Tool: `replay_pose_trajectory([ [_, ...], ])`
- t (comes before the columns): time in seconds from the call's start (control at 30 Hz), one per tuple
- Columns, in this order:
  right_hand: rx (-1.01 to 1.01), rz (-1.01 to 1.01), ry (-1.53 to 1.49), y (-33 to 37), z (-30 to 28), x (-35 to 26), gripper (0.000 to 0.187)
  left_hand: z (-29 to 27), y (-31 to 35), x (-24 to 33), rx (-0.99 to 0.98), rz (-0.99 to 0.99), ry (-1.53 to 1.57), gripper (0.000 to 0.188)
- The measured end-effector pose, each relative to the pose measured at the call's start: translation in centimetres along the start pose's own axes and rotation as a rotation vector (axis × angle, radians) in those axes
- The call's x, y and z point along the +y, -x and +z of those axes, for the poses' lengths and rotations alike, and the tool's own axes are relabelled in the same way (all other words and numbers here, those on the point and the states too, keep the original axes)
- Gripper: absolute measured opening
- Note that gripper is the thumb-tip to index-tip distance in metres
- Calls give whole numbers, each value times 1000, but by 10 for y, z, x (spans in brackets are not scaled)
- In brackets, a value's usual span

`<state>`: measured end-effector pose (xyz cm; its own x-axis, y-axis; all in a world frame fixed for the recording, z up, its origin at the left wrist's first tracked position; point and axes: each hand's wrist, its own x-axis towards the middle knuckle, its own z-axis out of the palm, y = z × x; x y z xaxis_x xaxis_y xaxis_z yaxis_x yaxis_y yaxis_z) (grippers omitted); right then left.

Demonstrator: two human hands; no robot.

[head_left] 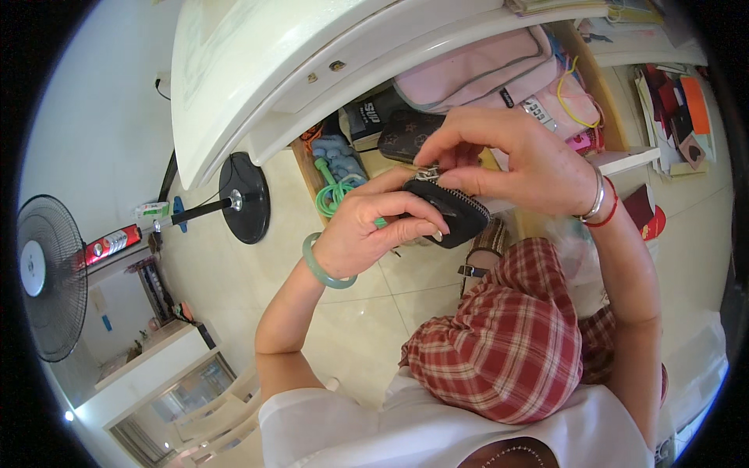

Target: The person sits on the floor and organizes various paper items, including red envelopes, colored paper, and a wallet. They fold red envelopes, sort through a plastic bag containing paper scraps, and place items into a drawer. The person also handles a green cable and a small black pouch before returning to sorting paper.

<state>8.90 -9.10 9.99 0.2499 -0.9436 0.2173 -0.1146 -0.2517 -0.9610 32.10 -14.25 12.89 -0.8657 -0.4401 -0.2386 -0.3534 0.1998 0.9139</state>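
Observation:
A small black zip pouch [465, 226] with a metal-toothed zipper is held up in front of an open drawer [616, 93]. My left hand [360, 225], with a green bangle on its wrist, grips the pouch from the left, thumb and fingers closed round its edge. At the pouch's top corner my right hand [521, 160] is closed, its thumb against the zipper edge by some small silver metal pieces [427, 173]. Whether these are keys or a zipper pull I cannot tell. Behind the hands, a dark brown patterned purse [407, 132] lies in the drawer.
The drawer also holds a pink bag [484, 70], a green cord [334, 195] and a black box [374, 117]. A white curved tabletop [257, 86] overhangs it. A fan [53, 277] stands at left; papers [675, 117] lie at right. Plaid-covered knees [499, 335] are below.

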Motion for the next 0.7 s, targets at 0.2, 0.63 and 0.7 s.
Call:
replay_pose_trajectory([
  [0.2, 64, -143, 335, 16, -11, -9, 14, 17, -15, 15, -29, -89, 113, 7],
  [0.63, 203, -442, 738, 88, -57, -19, 17, 46, -50, 23, -132, -126, 456, 10],
  [0.7, 237, -390, 744, 98, -60, -18, 16, 54, -59, 25, -112, -111, 349, 10],
])
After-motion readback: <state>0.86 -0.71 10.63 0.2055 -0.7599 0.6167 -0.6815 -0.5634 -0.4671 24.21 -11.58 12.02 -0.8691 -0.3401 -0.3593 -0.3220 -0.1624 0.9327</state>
